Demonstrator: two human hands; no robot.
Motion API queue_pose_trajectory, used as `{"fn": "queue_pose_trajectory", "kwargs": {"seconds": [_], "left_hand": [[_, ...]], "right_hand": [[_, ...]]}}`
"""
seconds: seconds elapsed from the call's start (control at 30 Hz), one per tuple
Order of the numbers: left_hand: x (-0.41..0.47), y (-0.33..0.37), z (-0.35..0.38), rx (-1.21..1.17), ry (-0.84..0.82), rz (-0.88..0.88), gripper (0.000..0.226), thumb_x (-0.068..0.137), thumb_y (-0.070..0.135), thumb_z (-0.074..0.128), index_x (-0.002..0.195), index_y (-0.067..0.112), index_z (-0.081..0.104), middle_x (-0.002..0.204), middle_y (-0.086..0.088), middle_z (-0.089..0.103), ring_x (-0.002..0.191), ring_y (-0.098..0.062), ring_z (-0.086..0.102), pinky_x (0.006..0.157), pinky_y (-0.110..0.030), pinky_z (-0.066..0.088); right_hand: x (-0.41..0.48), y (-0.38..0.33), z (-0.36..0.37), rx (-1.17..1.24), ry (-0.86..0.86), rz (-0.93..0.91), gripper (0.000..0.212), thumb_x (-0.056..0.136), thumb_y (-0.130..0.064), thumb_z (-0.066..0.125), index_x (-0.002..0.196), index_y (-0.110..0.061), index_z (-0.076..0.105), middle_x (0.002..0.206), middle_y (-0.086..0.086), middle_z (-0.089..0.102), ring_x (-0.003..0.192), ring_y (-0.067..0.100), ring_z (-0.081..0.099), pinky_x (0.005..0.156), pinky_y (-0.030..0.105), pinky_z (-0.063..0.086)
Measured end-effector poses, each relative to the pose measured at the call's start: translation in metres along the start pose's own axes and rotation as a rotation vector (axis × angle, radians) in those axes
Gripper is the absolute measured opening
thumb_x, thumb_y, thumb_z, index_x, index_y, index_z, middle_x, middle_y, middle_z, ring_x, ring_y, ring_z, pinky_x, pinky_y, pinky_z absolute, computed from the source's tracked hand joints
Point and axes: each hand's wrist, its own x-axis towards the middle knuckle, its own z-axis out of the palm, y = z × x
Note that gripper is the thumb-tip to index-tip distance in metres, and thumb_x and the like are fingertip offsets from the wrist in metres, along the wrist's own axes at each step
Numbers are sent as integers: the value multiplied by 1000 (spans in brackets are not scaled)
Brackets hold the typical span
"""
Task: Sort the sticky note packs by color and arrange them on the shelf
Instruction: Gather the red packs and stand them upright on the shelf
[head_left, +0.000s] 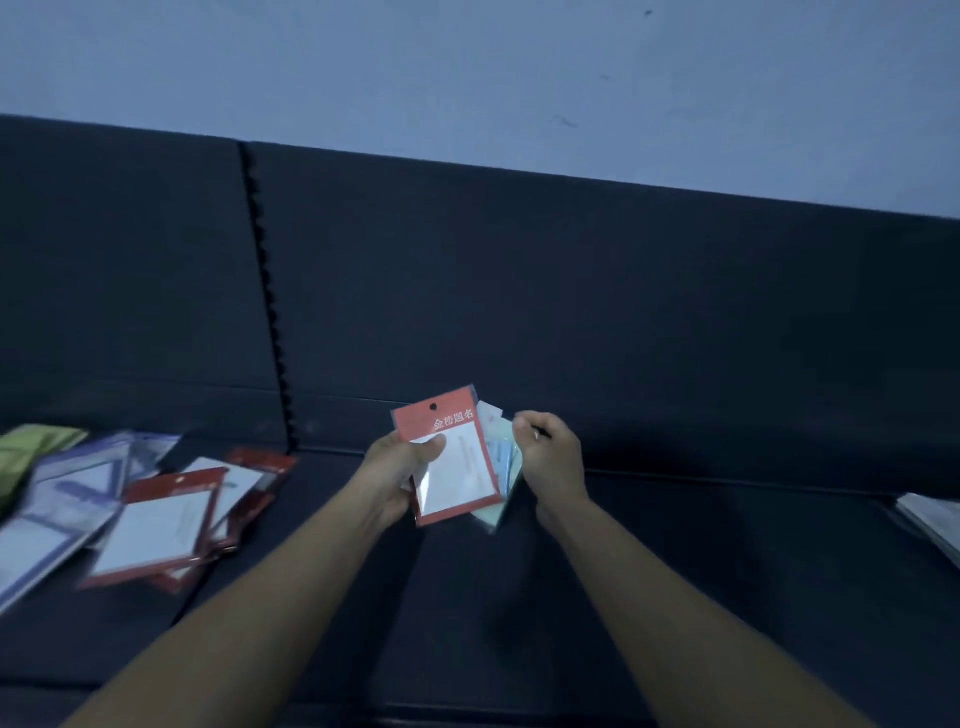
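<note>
Left hand (402, 467): grips a red-bordered pack (457, 462), thumb (431, 444) laid across its white face, fingers curled behind. Pack is held upright above the surface, tilted slightly, with the hanging hole and printed red header at the top.

Right hand (550, 457): fingers curled in at the right edge of the rear packs (501, 457), which are fanned out behind the red-bordered pack. It grasps them there; the fingertip contact itself is hidden. Visible in the fan are a pale blue one, a pale green one lower down and a whitish corner at the top. They lie directly against the back of the red-bordered pack.

Both forearms reach in from the bottom edge, bare.

Surface: dark padded surface (623, 312), in panels, with a toothed seam (270, 291) running from the back towards the front, left of the hands.

Left of the hands, lying flat on the surface:
- red pile (166, 519), several red-bordered packs overlapping loosely;
- blue-bordered packs (62, 509), just beside the red pile and partly overlapped by it, blurred;
- green pack (26, 452), at the far left edge, behind the blue ones.

Far right edge: a pale flat object (930, 519), cut off by the frame; cannot tell what it is.

Behind the surface: plain pale wall (467, 78).
</note>
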Motion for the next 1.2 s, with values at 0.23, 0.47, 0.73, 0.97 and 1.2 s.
{"fn": "queue_pose_trajectory", "kwargs": {"seconds": [0.23,0.47,0.73,0.97,1.2], "left_hand": [[-40,20,-76,-115,266,67,20,92,3,58,112,3,58,100,-13,69,78,-24,67,54,-33,53],[-81,28,-151,-275,468,152,13,91,4,60,103,10,59,101,-12,70,83,-28,67,71,-49,55],[-126,48,-248,-300,593,291,13,91,7,61,103,12,60,104,-10,69,93,-28,65,76,-41,53],[-155,82,-350,-331,765,330,14,88,1,63,102,3,59,95,-11,66,78,-25,63,63,-35,49],[-174,117,-452,-342,824,352,9,88,-1,62,95,5,61,102,-13,68,86,-30,65,76,-42,51]], "right_hand": [[-29,-3,77,108,-340,191,27,90,-39,63,102,-14,61,101,8,73,95,24,69,89,44,53],[-74,-5,144,50,-667,298,34,85,-8,66,116,-16,55,105,4,70,85,18,69,73,37,59],[-127,-19,234,129,-723,187,24,81,-4,73,99,-17,63,94,4,72,77,19,68,53,25,52],[-173,-25,342,158,-775,199,24,84,-1,67,104,-16,64,93,4,72,76,18,69,60,28,55],[-215,-29,451,90,-784,185,42,78,-4,54,117,-18,57,102,2,70,95,26,67,87,43,56]]}}
